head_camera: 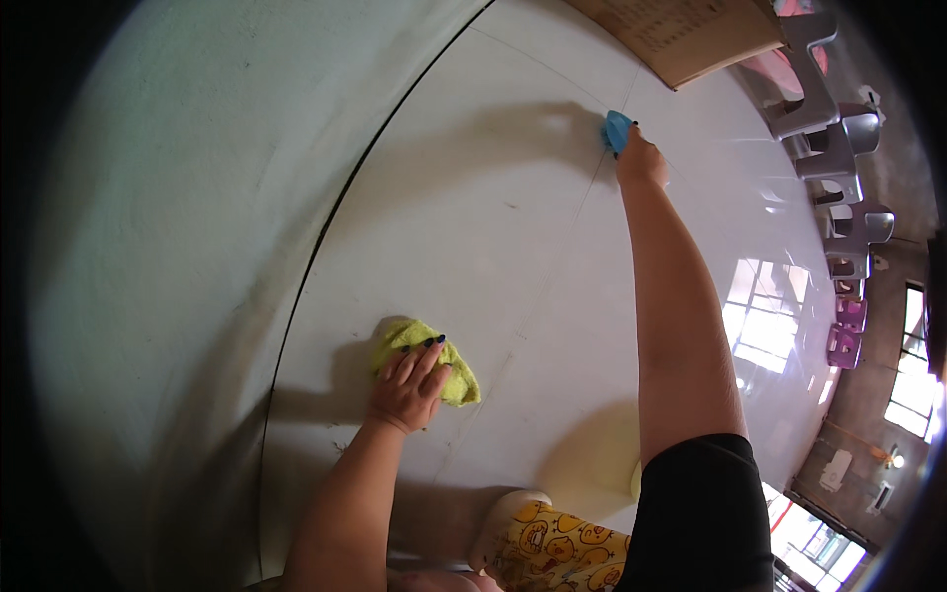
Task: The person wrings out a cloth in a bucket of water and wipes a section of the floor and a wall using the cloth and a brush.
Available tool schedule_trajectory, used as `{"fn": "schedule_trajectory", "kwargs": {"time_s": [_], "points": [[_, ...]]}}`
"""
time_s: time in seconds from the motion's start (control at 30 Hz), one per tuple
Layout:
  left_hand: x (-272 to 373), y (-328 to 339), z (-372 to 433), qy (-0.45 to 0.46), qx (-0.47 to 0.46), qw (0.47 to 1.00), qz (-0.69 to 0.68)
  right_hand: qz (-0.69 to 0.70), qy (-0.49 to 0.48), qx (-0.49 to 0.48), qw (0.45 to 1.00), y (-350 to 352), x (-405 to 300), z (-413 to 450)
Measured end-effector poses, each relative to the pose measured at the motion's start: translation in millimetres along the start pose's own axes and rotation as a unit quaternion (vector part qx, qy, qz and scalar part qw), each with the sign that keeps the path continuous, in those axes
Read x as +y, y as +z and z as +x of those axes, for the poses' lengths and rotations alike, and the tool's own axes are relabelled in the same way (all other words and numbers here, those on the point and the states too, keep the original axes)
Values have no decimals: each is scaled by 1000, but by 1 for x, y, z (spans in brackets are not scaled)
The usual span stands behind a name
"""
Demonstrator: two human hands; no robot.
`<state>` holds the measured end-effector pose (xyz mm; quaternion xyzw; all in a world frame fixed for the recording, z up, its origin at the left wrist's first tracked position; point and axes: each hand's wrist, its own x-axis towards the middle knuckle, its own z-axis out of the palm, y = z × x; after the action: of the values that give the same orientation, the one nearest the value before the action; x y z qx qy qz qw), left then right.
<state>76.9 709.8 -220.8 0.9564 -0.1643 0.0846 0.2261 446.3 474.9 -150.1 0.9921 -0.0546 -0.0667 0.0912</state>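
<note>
My left hand (409, 388) lies flat on a folded yellow-green cloth (460, 381), its fingers spread over the fabric on the white tiled floor (518, 259). Further off, at the upper right, my right hand (642, 159) grips a blue scrubbing brush (618, 131), bristles towards the floor. The brush is near a crossing of tile joints. Dark specks and a small smudge mark the floor between the hands.
A wall (185, 185) meets the floor at a dark curved gap on the left. A cardboard box (688, 37) stands at the top right. Grey plastic stools (832, 159) and purple stools (844, 345) line the right. Something pale (635, 481) is partly hidden behind my right arm.
</note>
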Motion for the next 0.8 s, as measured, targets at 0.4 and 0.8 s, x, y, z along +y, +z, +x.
{"fn": "schedule_trajectory", "kwargs": {"time_s": [0.4,0.8], "points": [[-2,3,-5,-2,-12,1000,1,21,6,17,1000,2,11,21],[-2,-1,-2,-7,-5,1000,6,147,-164,-117,968,12,32,-132]]}}
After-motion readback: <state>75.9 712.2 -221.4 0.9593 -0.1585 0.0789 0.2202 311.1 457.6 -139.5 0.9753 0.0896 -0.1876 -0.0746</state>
